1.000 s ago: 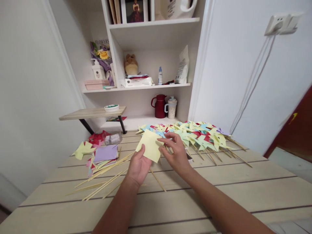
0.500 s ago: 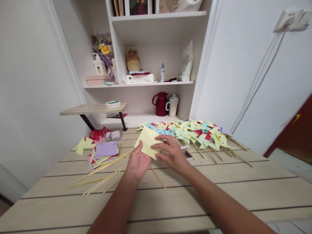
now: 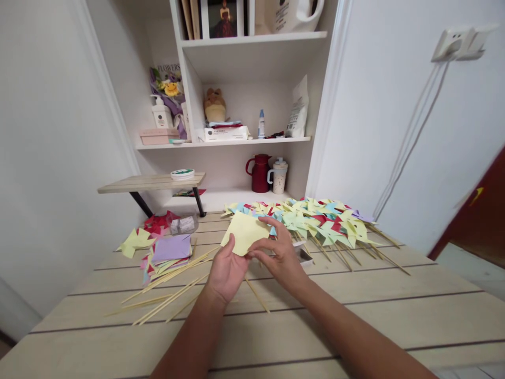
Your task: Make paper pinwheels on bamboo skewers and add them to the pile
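Note:
A pale yellow square of paper is held up between both hands above the table. My left hand grips its lower left edge, thumb in front and fingers behind. My right hand pinches the lower right corner between thumb and index finger, with another finger along the right edge. Under the hands a single thin wooden stick lies on the table. A small open box sits just behind my right hand, partly hidden by it.
Finished paper pinwheels on sticks are heaped at the back right. Left lie a stack of coloured paper, loose wooden sticks, a yellow folded pinwheel shape and a clear plastic box. A raised wooden stand is behind them.
The yellow paper has turned in my hands so its edge lies flatter. My right fingers have shifted from its face to the lower right corner. The camera view has tilted slightly up.

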Motion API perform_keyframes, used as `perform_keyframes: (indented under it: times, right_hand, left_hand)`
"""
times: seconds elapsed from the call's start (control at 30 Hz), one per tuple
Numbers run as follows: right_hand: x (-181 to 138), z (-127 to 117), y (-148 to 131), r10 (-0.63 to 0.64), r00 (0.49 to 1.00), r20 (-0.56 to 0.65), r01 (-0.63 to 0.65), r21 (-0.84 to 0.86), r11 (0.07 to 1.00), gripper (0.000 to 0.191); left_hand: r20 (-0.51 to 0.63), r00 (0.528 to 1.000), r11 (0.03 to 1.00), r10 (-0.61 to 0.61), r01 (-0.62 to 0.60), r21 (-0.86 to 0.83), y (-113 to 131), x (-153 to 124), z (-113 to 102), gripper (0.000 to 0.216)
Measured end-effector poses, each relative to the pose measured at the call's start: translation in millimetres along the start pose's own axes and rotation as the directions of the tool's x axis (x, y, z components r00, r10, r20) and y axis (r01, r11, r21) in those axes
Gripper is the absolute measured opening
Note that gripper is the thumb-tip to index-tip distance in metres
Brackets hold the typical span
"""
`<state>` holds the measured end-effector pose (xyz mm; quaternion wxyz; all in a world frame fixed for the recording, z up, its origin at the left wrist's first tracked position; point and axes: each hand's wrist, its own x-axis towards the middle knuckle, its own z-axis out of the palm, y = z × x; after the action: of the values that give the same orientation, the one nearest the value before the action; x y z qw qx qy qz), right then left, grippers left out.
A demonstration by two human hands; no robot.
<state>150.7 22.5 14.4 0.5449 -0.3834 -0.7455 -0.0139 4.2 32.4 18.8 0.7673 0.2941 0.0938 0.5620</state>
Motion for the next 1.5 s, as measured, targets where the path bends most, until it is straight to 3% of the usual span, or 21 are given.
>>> perform_keyframes:
  times: [0.23,0.5,0.6,1.03,1.17,1.37,1.5]
  right_hand:
    - [1,2,6,0.145,0.988,-0.059,-0.141,0.057,0.988,0.009]
    - [3,1,5,0.229,0.973,-0.037,-0.224,0.103,0.969,0.012]
    - [3,2,6,0.255,0.966,-0.037,-0.249,0.122,0.961,0.014]
    - [3,3,5,0.343,0.939,0.006,-0.338,0.174,0.925,0.012]
    - [3,3,5,0.315,0.949,-0.026,-0.305,0.183,0.934,0.008]
    - [7,-2,11,0.271,0.958,-0.091,-0.249,0.201,0.947,0.04]
    - [10,-7,16,0.331,0.943,-0.028,-0.313,0.253,0.915,0.056]
  left_hand:
    - [-0.016,1.0,0.998,-0.027,0.028,0.064,-3,-1,1,0.048]
    - [0.088,0.995,0.973,0.041,-0.06,0.222,-6,-6,0,0.055]
    - [0.07,0.997,0.966,0.041,-0.057,0.253,-8,-6,0,0.064]
    - [-0.002,0.999,0.951,0.045,-0.042,0.306,-11,-6,-1,0.06]
    - [-0.022,0.998,0.949,0.056,-0.046,0.311,-12,-5,1,0.057]
    - [-0.059,0.996,0.938,0.062,-0.038,0.344,-12,-6,2,0.055]
    - [-0.047,0.996,0.902,0.08,-0.052,0.428,-13,-6,1,0.051]
